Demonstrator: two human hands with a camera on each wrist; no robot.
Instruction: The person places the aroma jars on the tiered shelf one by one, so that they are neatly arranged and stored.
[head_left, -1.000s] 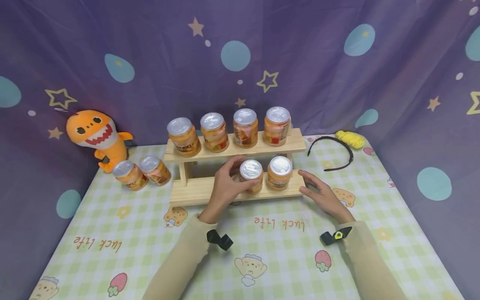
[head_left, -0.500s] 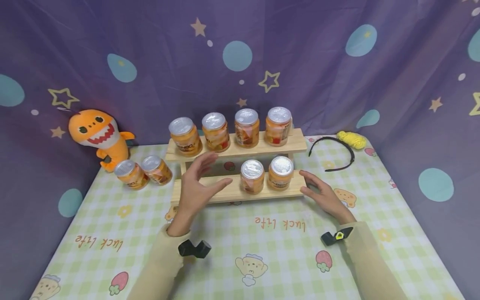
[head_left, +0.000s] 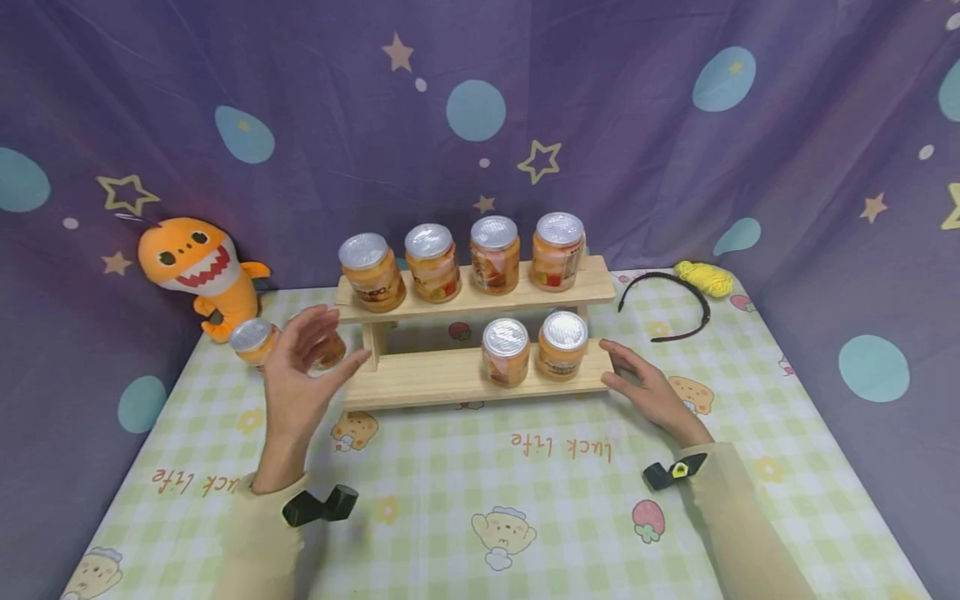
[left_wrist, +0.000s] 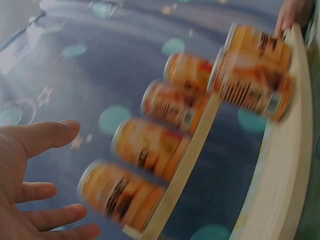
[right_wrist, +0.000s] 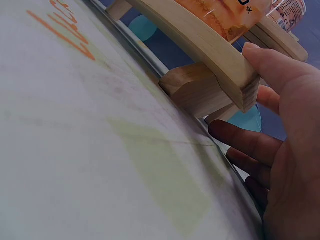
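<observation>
My left hand (head_left: 300, 375) is spread over the left side of the table with nothing in its grasp. It partly covers two orange jars with silver lids, the left jar (head_left: 252, 340) and the right jar (head_left: 330, 350); contact cannot be seen. My right hand (head_left: 651, 396) holds the right end of a two-tier wooden display rack (head_left: 420, 379), thumb and fingers around the lower board's end (right_wrist: 242, 82). On its lower board stand two similar jars, one (head_left: 506, 354) left of the other (head_left: 562, 348). A row of several jars (head_left: 495, 257) stands on the upper board.
An orange shark plush (head_left: 202, 271) sits at the back left, beside the two table jars. At the back right lie a black headband (head_left: 705, 304) and a yellow yarn bundle (head_left: 703, 278). A patterned purple curtain (head_left: 322, 108) rises behind the checked tablecloth (head_left: 427, 492).
My left hand has let go of the left jar on the lower board and moved left to the two table jars. My right hand has stayed at the rack's end.
</observation>
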